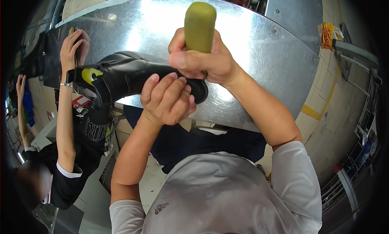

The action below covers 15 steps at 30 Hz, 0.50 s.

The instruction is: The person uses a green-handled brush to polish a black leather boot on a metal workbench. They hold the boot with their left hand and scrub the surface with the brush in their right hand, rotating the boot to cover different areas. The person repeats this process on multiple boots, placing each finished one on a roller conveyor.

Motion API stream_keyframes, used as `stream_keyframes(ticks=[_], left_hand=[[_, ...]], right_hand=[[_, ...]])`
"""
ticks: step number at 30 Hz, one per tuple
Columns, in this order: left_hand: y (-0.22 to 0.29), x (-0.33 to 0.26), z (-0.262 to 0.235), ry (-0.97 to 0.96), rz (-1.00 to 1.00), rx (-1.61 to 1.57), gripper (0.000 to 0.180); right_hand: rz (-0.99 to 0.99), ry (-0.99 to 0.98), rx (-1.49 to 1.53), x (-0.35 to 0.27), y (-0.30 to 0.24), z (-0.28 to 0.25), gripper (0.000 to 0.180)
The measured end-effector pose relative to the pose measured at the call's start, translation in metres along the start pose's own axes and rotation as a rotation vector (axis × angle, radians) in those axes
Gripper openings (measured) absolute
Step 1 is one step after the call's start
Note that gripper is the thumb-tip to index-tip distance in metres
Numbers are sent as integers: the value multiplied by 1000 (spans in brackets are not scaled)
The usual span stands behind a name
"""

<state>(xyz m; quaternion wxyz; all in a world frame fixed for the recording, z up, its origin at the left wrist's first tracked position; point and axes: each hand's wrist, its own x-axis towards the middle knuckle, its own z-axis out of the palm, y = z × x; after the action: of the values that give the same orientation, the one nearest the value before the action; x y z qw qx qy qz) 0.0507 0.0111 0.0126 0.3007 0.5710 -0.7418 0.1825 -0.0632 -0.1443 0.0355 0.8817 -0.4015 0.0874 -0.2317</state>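
Observation:
A black leather boot [135, 66] lies across the metal-topped table in front of me, its toe toward my right. A yellow-green piece with a hole, which looks like a shoe last [88, 75], shows in the boot's opening. My left hand [168, 98] is closed over the front of the boot and steadies it near the toe. Just above the toe, my right hand [206, 62] is wrapped round a thick, rounded yellow-green handle [200, 25] that stands up out of the fist. Whatever lies below that fist is mostly hidden.
The shiny metal table [251, 64] has a curved right edge. At my left, a co-worker in a dark top holds a hand [73, 47] at the table's far left side. A metal frame [358, 56] with an orange-yellow wrapping [328, 35] stands at the right.

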Motion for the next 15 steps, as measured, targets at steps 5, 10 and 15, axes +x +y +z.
stream_keyframes(ticks=[5, 10, 15], left_hand=[[1, 0, -1, -5, -7, 5, 14], [0, 5, -2, 24, 2, -7, 12], [2, 12, -19, 35, -29, -184, 8]], right_hand=[[-68, 123, -105, -28, 0, 9, 18], [-136, 292, -30, -66, 11, 29, 12], [-357, 684, 11, -83, -1, 30, 25]])
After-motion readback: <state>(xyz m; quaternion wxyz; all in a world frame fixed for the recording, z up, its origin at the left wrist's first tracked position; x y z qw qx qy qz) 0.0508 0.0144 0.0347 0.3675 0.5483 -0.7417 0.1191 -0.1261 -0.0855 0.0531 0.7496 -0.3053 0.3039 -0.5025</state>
